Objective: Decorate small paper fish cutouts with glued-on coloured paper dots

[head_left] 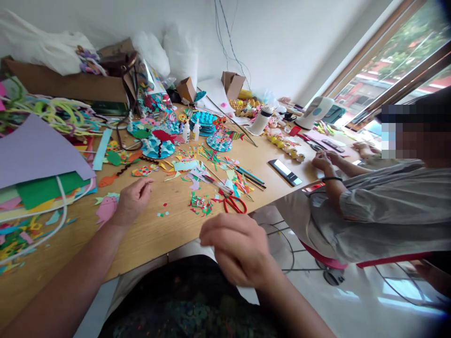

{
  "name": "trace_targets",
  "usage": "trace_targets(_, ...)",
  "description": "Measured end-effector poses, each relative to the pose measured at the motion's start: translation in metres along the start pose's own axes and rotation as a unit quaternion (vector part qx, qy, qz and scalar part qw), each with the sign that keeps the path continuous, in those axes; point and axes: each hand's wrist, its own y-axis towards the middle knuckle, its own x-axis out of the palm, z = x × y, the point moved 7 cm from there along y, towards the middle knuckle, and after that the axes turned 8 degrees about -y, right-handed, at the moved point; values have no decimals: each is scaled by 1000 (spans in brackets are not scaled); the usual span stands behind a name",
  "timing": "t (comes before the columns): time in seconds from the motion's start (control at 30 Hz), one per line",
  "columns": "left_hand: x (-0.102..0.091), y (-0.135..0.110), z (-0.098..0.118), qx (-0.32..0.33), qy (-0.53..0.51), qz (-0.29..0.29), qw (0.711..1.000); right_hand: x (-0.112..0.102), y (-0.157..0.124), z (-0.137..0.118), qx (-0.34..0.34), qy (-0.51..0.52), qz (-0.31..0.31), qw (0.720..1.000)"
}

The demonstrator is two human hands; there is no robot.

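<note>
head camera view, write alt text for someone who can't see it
A person's left hand is curled over a wooden table, beside a pink paper cutout; the curled right hand is nearer the camera than red-handled scissors. Colourful paper scraps and white glue bottles lie beyond; another person in grey sits at right.

phone (284, 172) — lying flat | white bottle (261, 122) — standing | brown-framed window (398, 61)

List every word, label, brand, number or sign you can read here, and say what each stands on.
No text can be read anywhere in this view.
Small white squeeze bottles: any print is too small to read.
White bottle with a dark cap: nothing legible.
Black phone: bright glare, no readable characters.
</note>
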Motion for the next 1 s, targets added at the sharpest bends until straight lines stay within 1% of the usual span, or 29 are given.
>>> trace_targets(0.07, 1, 0, 0, 2, 2, -4, 1000, 28, 4, 24, 39, 33, 13, 999)
trace_targets(0.17, 4, 1, 1, 10, 5, -20, 1000, 77, -8, 58, 100, 64, 0, 993)
trace_targets(0.27, 4, 2, 5, 25, 21, -23, 999, 121, -19, 76, 102, 94, -40, 990)
trace_targets(0.3, 4, 2, 6, 31, 28, -22, 999, 132, -22, 80, 107, 101, -52, 988)
trace_targets(0.37, 4, 3, 9, 43, 36, -24, 998, 145, -24, 85, 119, 109, -63, 985)
trace_targets(0.43, 5, 2, 12, 52, 35, -31, 998, 149, -24, 85, 121, 116, -71, 983)
trace_targets(0.67, 9, 3, 16, 68, 36, -45, 996, 147, -24, 80, 120, 109, -95, 982)
trace_targets(0.87, 4, -1, 18, 68, 27, -45, 996, 150, -25, 80, 119, 114, -117, 979)
trace_targets(1.0, -1, -4, 18, 69, 21, -38, 997, 153, -25, 81, 125, 96, -114, 981)
